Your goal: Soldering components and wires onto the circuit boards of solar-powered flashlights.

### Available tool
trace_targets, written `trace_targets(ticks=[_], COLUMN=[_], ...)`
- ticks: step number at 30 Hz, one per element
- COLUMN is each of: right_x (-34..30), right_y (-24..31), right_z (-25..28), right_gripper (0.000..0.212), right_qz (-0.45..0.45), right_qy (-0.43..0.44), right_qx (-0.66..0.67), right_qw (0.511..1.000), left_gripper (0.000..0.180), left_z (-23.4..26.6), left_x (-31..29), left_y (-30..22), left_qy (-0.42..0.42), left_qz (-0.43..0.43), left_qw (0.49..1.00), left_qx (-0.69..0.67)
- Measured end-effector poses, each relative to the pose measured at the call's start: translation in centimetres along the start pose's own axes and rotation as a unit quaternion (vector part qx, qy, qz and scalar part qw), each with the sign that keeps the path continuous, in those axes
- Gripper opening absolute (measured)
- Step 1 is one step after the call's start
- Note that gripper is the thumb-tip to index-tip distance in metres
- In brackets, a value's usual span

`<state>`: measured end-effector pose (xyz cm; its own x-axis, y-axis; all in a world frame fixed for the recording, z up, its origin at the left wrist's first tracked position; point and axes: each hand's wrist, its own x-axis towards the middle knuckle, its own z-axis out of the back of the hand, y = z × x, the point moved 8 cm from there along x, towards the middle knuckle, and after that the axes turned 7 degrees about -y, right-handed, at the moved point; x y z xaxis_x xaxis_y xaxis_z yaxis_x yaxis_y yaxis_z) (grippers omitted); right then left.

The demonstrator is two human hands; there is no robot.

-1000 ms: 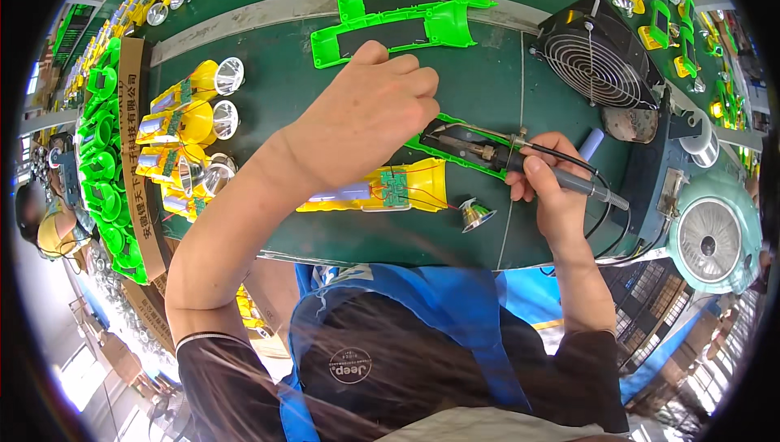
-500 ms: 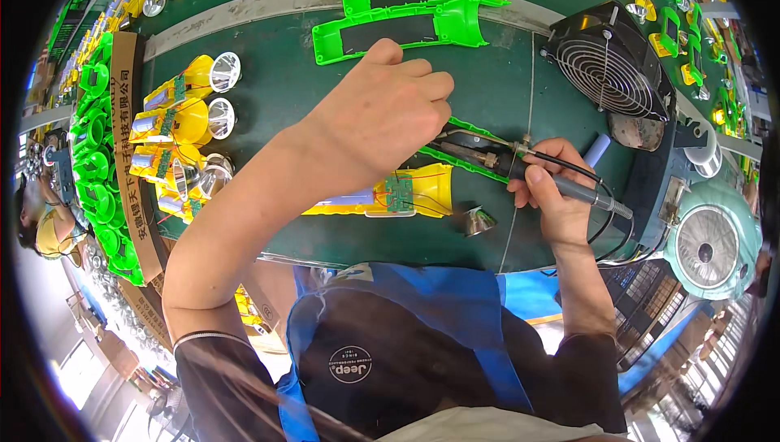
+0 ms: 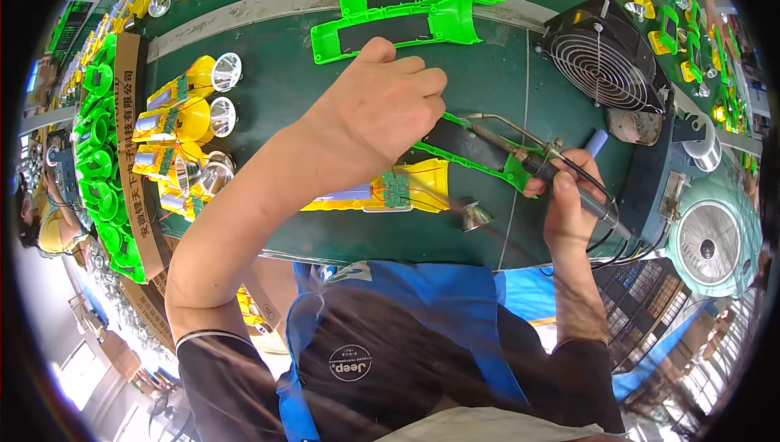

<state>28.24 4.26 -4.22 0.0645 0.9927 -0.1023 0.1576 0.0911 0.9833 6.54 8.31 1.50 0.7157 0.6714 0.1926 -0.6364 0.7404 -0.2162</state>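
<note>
My right hand [image 3: 573, 194] grips a soldering iron [image 3: 540, 167] with a dark handle, a cable and a thin bent metal tube along its shaft. Its metal end points up and left over a bright green plastic housing half [image 3: 475, 153] with a dark strip inside. One fingertip of that hand touches the housing's right end. My left hand [image 3: 386, 101] is closed at the housing's left end; its fingertips and whatever they pinch are hidden. Below lies a yellow housing half [image 3: 431, 186] with a green circuit board [image 3: 396, 189] and a battery [image 3: 345, 196], partly under my left forearm. A small reflector [image 3: 477, 216] sits beside it.
Two green housing halves [image 3: 398, 28] lie at the back. Yellow lamp units [image 3: 183, 121] with reflectors stand left, beside a cardboard box [image 3: 130, 141] of green parts. At right are a black fan [image 3: 601, 56], a loose battery [image 3: 596, 143] and a pale green fan [image 3: 707, 243].
My right hand has shifted slightly right, and the soldering iron's metal end has lifted and swung up, showing more of the green housing. My left hand has barely moved.
</note>
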Motion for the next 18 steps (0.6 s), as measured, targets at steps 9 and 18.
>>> trace_targets(ticks=[9, 18], right_x=[-0.76, -0.85], right_y=[0.0, -0.13], right_z=[0.19, 0.21], right_gripper=[0.03, 0.038], right_qz=[0.062, 0.063], right_qy=[0.013, -0.001], right_qx=[0.004, -0.015], right_qw=[0.998, 0.998], left_gripper=[0.008, 0.011], left_z=[-0.37, 0.23], left_x=[0.14, -0.08], left_y=[0.12, 0.03], left_qy=[0.024, 0.034], left_qz=[0.016, 0.025], left_qw=[1.0, 0.999], left_qx=[-0.007, -0.032])
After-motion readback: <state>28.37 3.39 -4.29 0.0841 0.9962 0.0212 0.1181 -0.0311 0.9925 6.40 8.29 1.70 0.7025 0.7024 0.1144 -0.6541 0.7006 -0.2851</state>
